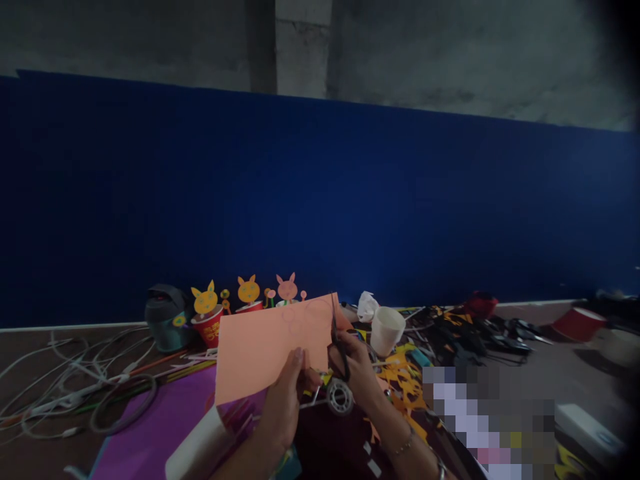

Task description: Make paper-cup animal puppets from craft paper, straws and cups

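Observation:
An orange sheet of paper (255,347) with faint drawn curves along its upper part is held up over the table. My left hand (290,390) grips its lower edge, thumb on the front and fingers behind. Dark-handled scissors (340,347) are in my right hand (357,363), at the sheet's right side. The blades point upward along the paper, and a strip leans away to their right. Below the sheet, between my hands, lies a white ring-shaped tape spool (340,397).
Behind the sheet stand paper cat faces, one in a red cup (207,327). A white cup (387,331), crumpled tissue (369,307) and yellow paper scraps (403,383) lie right. Cables (65,380), a dark container (167,320) and purple paper (160,427) are left. A blue panel (320,200) rises behind.

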Demonstrator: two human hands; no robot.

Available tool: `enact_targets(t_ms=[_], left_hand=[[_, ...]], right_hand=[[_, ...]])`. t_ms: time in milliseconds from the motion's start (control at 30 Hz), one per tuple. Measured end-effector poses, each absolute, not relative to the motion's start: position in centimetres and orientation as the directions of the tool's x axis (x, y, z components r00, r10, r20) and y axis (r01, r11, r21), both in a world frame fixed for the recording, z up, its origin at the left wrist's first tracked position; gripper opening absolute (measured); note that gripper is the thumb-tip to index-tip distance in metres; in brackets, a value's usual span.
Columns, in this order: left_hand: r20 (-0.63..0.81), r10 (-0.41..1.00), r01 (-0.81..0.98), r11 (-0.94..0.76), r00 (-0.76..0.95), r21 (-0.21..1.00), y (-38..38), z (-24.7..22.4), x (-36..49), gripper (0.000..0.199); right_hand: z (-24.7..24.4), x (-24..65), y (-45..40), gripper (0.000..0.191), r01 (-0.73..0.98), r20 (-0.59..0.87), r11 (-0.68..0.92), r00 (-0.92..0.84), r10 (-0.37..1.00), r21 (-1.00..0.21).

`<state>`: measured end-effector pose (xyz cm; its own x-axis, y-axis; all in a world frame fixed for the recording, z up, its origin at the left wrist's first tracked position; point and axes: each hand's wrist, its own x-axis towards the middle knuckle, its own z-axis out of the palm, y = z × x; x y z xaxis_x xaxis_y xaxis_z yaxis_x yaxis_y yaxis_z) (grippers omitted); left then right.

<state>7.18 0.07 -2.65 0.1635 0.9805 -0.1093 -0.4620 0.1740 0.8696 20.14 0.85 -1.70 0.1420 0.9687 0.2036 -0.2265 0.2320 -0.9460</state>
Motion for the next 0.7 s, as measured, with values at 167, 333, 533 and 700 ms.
enact_targets(t_ms=[167, 333, 533, 700], left_hand=[[-0.119, 0.981, -0.460, 0.178, 0.155, 0.870, 0.04, -2.49, 7.25, 0.037], [-0.125, 0.979, -0.431, 0.184, 0.161, 0.884, 0.13, -2.37, 7.08, 0.041], [-0.131, 0.980, -0.398, 0.181, 0.149, 0.900, 0.30, -2.50, 6.93, 0.043], [-0.136, 0.979, -0.397, 0.186, 0.151, 0.899, 0.29, -2.19, 6.81, 0.043]], right_hand=[[-1.67, 20.01, 0.84, 0.020, -0.255, 0.194, 0.223, 0.137, 0.971, -0.941], [-1.17, 19.94, 0.58, 0.016, -0.238, 0.177, 0.212, 0.161, 0.971, -0.948], [-1.18, 20.06, 0.46, 0.016, -0.236, 0.142, 0.177, 0.156, 0.977, -0.956], [-1.37, 20.19, 0.52, 0.014, -0.247, 0.127, 0.162, 0.151, 0.980, -0.955]])
